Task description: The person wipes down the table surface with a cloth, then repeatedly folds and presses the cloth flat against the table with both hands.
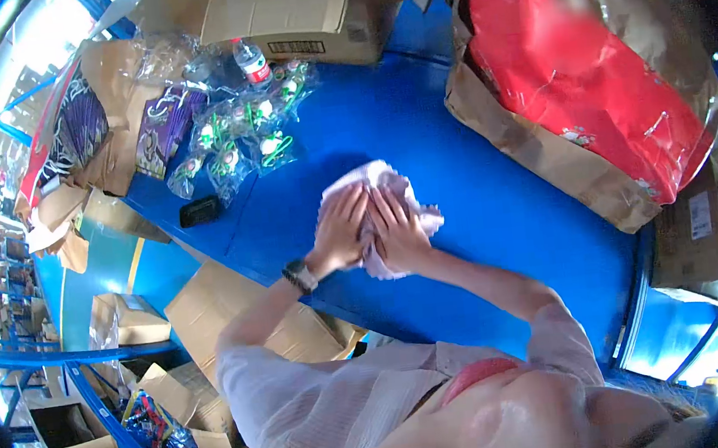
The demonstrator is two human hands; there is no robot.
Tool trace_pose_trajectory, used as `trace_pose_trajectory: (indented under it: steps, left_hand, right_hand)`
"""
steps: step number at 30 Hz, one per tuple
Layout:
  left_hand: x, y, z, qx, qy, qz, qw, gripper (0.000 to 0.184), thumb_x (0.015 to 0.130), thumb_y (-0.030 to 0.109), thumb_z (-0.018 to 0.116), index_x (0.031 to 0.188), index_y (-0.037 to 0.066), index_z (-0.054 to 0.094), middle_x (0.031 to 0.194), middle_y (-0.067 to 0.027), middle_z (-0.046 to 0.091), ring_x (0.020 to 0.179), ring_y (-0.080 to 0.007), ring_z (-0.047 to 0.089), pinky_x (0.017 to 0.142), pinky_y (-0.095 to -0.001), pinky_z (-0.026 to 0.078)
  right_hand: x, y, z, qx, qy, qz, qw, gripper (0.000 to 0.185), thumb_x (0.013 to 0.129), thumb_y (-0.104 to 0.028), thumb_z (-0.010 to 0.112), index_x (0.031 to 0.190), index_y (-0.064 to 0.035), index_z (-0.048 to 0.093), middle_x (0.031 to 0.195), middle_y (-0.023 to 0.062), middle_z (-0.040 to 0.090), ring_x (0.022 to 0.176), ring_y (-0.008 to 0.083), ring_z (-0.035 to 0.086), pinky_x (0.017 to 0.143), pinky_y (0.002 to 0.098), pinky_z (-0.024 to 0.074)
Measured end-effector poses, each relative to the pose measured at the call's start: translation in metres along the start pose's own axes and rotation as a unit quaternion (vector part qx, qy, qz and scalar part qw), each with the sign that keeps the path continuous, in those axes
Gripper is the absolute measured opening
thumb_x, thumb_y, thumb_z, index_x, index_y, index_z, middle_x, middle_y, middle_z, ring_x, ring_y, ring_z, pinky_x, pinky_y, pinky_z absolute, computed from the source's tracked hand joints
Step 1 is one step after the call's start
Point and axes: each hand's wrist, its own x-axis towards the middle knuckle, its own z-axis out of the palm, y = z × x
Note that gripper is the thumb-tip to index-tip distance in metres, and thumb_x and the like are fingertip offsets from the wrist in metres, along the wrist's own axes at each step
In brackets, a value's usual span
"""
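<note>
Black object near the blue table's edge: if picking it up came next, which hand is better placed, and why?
Probably the left hand: the black object lies to its left, while the right hand is farther away. Both rest on the pale crumpled item.

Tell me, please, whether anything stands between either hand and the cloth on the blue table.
Nothing visible does: the left hand and right hand both rest directly on the cloth. The plastic bags lie apart from it, farther left on the blue table.

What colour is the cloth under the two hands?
The cloth looks pale pinkish-lilac, seen best in the head view.
</note>
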Motion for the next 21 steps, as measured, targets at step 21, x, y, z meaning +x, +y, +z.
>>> trace_pose_trajectory:
  steps: [21]
  left_hand:
    - [0.199,-0.206,0.076,0.131,0.163,-0.186,0.96,0.05,0.085,0.031,0.045,0.125,0.001,0.05,0.128,-0.0166,0.052,0.106,-0.0343,0.053,0.089,-0.0438,0.041]
  right_hand:
    - [0.258,0.163,0.086,-0.119,-0.015,-0.004,0.993,0.046,0.089,-0.031,0.039,0.132,-0.0156,0.044,0.139,0.0056,0.04,0.126,0.0274,0.037,0.104,0.0436,0.027]
